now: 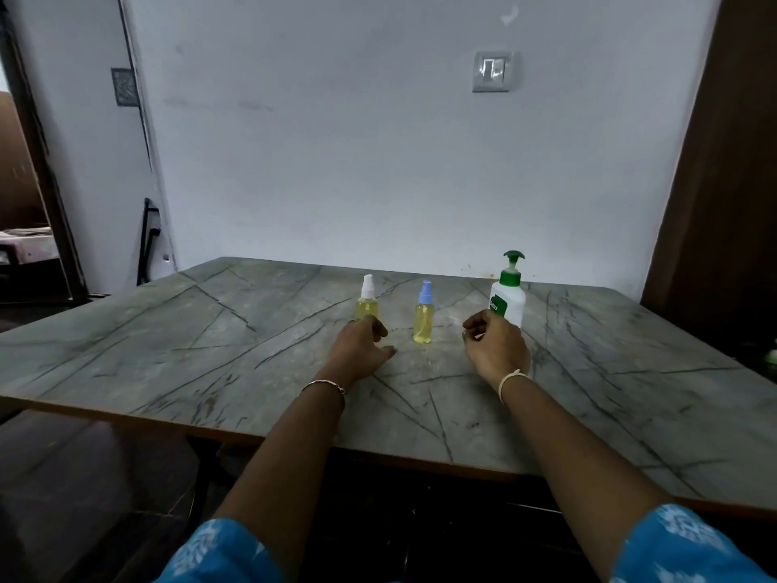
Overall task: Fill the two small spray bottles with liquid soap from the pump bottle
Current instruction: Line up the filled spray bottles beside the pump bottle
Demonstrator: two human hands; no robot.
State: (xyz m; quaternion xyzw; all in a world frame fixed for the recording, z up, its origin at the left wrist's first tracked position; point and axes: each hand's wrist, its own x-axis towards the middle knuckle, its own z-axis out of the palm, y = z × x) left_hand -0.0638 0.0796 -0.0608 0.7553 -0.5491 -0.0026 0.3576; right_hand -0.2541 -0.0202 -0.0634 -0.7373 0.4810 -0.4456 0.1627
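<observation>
Three bottles were recorded standing in a row towards the worktop's [168,330] far edge, which was set against the wall. Broad bare surface was noted left, right and nearer. White-capped spray bottle [367,298], blue-capped spray bottle [423,317] and pump bottle [508,296] were upright, long axes vertical, caps up; the spout direction could not be determined. The left hand [361,345] was rested before the white-capped bottle and the right hand [496,345] before the pump bottle, fingers loosely curled, nothing held.
</observation>
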